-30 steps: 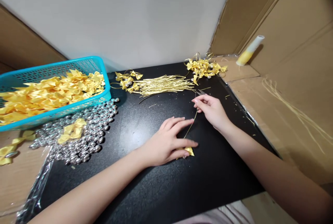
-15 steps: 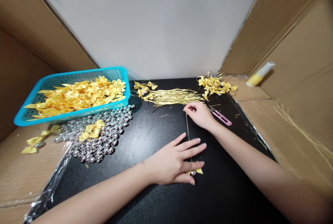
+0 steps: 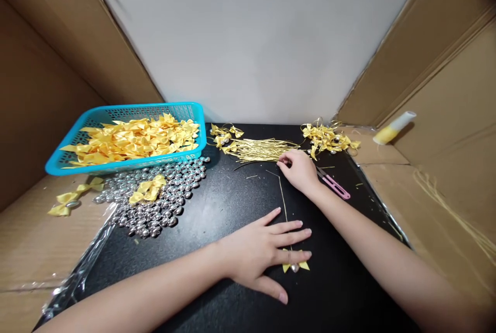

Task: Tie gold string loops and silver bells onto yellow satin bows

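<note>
We see the left hand (image 3: 261,250) spread wide, palm down over the black table (image 3: 217,204), one finger laid across a yellow bow (image 3: 304,266) at the hand's four o'clock; a silver bead (image 3: 295,268) sits at the bow's middle. From this bow a thin gold cord (image 3: 282,197) runs toward twelve o'clock, passing beneath the splayed fingers. The right hand (image 3: 300,170), at the left hand's one o'clock, has thumb and fingertips drawn close together, and we cannot tell whether they pinch anything. Just beside it, at its ten o'clock, lies a bundle of gold cords (image 3: 263,150); pink-handled snips (image 3: 336,187) lie at four, and a heap of beaded bows (image 3: 325,138) near two. Out at the left hand's ten o'clock, we find a spread of silver beads (image 3: 182,180) bearing several loose yellow bows (image 3: 147,190); beyond it, a turquoise basket (image 3: 202,129) with pierced walls holds a pile of yellow bows (image 3: 139,139).
</note>
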### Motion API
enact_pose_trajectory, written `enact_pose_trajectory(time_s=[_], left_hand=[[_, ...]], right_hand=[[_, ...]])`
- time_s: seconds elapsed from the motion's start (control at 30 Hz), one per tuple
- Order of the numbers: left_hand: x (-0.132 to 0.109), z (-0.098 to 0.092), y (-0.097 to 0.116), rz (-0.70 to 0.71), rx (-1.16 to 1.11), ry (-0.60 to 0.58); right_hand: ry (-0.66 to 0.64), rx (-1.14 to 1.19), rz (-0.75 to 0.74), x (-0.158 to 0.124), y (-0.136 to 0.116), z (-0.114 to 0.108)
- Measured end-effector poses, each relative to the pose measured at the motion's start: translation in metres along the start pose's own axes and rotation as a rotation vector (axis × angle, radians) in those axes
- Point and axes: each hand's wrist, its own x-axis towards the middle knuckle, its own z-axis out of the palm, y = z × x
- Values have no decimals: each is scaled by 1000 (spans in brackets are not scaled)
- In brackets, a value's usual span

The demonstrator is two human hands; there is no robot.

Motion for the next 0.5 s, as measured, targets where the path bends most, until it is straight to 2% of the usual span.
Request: enact_pose_trajectory(time_s=[0.13,0.27,0.37,0.5], left_hand=[[0,0,1,-3,9,3],[-1,0,1,-4,16,-10],[-1,0,0,0,18,4],[-2,-1,-1,4,56,25]], right_hand=[[-79,-125,-102,16,-2,-4],[-124,-222,-202,18,-6,-4],[-103,-269,-243,14,-6,-8],[-28,-275,-257,4,-3,-26]])
